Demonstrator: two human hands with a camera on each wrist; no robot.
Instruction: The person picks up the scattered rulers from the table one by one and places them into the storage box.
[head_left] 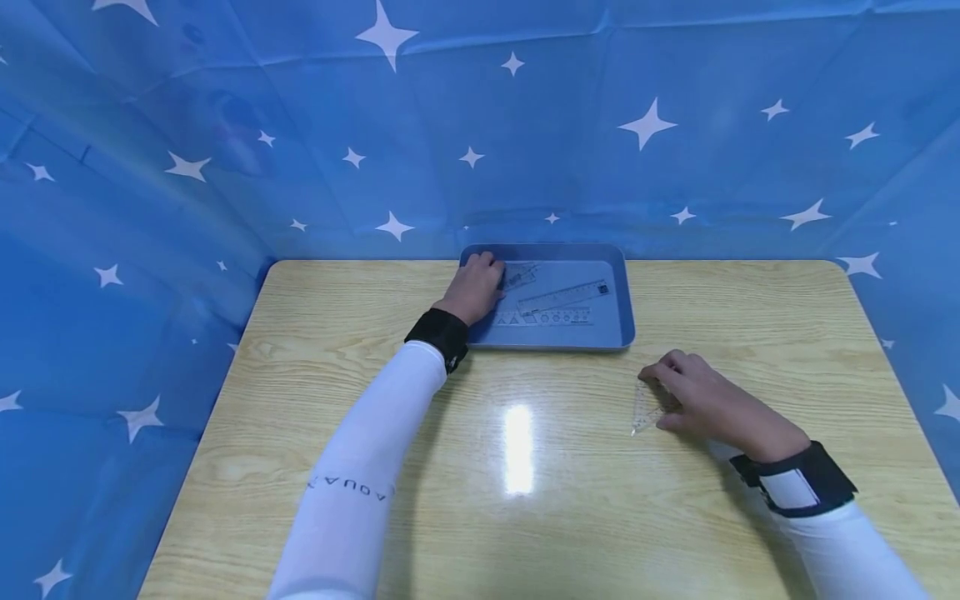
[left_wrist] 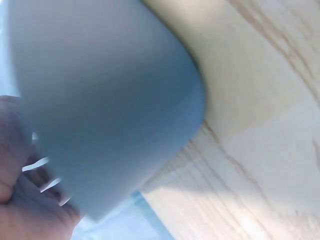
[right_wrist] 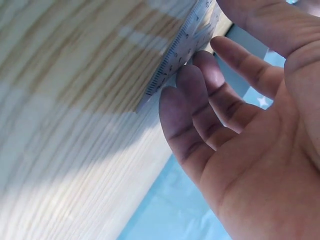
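Observation:
My right hand (head_left: 693, 400) pinches a clear plastic set square (head_left: 645, 407) low over the table, right of the tray. The right wrist view shows the set square's marked edge (right_wrist: 175, 52) beside my fingertips (right_wrist: 176, 102); its far part runs out of view near the thumb. My left hand (head_left: 476, 287) reaches over the left end of a shallow grey-blue tray (head_left: 622, 312), fingers inside. The tray's wall hides much of that hand in the left wrist view, so whether it holds anything does not show. Clear rulers (head_left: 562, 297) lie in the tray.
The wood-grain table (head_left: 337, 333) carries the tray near its back edge. A blue star-printed cloth (head_left: 540, 167) hangs behind and at the sides. Bright light glares off the table's middle.

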